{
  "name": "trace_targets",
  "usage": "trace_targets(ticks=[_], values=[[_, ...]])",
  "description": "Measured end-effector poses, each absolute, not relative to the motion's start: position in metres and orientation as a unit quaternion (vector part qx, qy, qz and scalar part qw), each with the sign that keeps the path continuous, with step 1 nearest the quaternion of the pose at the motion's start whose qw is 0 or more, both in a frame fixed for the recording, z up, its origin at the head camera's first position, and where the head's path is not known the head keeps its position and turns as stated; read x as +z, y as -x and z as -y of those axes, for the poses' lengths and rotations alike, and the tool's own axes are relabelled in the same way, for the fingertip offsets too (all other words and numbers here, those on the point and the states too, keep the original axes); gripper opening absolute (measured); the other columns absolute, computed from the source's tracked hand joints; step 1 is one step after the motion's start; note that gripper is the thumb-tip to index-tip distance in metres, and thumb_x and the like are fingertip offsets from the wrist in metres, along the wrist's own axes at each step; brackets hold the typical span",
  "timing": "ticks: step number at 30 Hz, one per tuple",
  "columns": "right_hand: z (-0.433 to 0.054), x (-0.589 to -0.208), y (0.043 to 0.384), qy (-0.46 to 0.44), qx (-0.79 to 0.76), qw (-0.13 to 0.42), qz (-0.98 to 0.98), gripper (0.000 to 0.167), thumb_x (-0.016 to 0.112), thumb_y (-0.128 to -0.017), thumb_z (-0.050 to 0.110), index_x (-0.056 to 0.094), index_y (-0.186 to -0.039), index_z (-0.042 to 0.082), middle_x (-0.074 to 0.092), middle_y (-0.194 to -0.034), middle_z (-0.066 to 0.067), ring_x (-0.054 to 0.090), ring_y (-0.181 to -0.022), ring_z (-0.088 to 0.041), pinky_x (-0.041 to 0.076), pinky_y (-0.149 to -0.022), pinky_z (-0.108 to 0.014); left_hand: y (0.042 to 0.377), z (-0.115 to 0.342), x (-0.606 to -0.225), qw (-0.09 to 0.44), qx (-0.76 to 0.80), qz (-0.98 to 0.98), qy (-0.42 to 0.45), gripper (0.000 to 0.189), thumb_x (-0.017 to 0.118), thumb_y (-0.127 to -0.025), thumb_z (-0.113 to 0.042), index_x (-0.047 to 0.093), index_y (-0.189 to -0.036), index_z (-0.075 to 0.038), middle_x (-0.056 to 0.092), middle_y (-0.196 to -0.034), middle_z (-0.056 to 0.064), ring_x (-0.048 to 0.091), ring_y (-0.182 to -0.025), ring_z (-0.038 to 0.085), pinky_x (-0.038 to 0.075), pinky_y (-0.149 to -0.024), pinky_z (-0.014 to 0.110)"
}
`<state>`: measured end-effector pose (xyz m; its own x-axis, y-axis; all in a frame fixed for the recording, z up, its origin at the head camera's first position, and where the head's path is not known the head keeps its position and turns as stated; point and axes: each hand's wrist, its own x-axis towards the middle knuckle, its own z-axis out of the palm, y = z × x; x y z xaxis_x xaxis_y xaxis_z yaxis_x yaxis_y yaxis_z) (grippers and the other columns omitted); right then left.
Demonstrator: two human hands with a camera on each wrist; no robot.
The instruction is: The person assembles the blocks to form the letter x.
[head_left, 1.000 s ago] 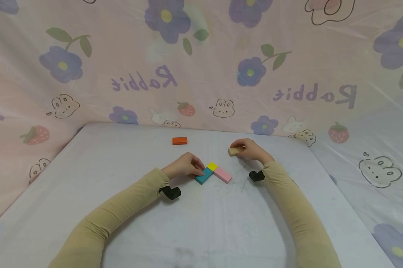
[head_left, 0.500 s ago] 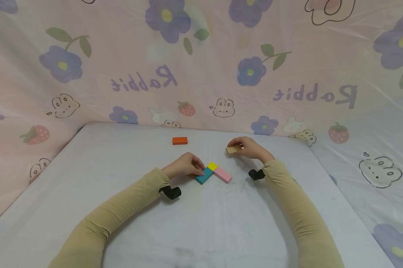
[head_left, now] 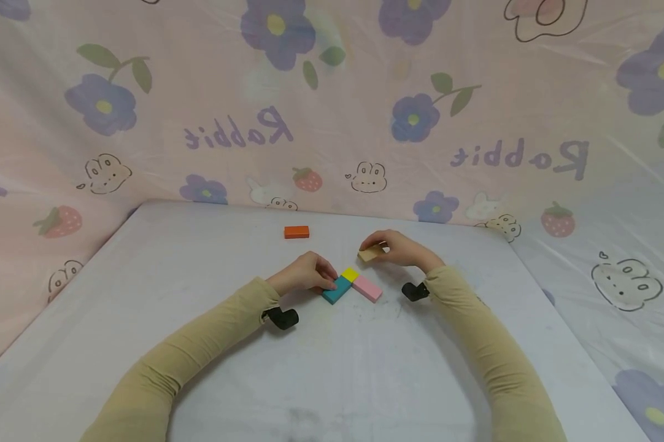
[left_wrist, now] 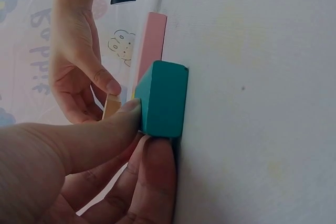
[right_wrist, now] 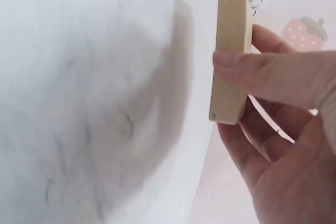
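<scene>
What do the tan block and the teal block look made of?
Tan block: likely bare wood, matte, judging by its pale natural colour and small dark mark near one corner.
Teal block: smooth, low-sheen, evenly coloured; perhaps painted wood, though plastic is possible, as no grain shows.

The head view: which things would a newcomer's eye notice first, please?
Probably the pastel backdrop behind the table, with its mirrored "Rabbit" lettering. Then the teal block, yellow block and pink block, forming a corner at the left hand. Beyond them, the right hand holds a wooden block; an orange block lies alone, farther left.
</scene>
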<state>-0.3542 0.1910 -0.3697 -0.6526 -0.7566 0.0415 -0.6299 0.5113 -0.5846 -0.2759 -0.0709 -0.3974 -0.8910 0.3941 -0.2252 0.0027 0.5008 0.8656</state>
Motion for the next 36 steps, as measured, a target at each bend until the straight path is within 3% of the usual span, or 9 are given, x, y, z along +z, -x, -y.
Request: trace_targets(ticks=[11,36], values=[[-0.183,-0.377,0.354,0.43,-0.275,0.141,-0.848,0.029,0.069,-0.085,-0.002,0.067,-0.113,0.009,0.063,-0.116,-0.003,0.053,-0.108,-0.021,0.042,-0.098,-0.044,0.274,0.071,-0.395,0.197,0.487,-0.843,-0.116,0.018,0.078,-0.08,-0.011,0.072,-0.097,-0.005,0.067,-0.083,0.005,0.06,-0.069,0.015,0.055,-0.066,0.026],[-0.175,-0.384,0.349,0.434,-0.286,0.164,-0.838,0.032,0.061,-0.086,-0.011,0.067,-0.113,0.005,0.062,-0.117,-0.009,0.053,-0.113,-0.028,0.039,-0.1,-0.05,0.276,0.07,-0.397,0.2,0.492,-0.839,-0.117,0.019,0.078,-0.08,-0.011,0.072,-0.097,-0.005,0.067,-0.082,0.006,0.06,-0.069,0.015,0.055,-0.066,0.026]])
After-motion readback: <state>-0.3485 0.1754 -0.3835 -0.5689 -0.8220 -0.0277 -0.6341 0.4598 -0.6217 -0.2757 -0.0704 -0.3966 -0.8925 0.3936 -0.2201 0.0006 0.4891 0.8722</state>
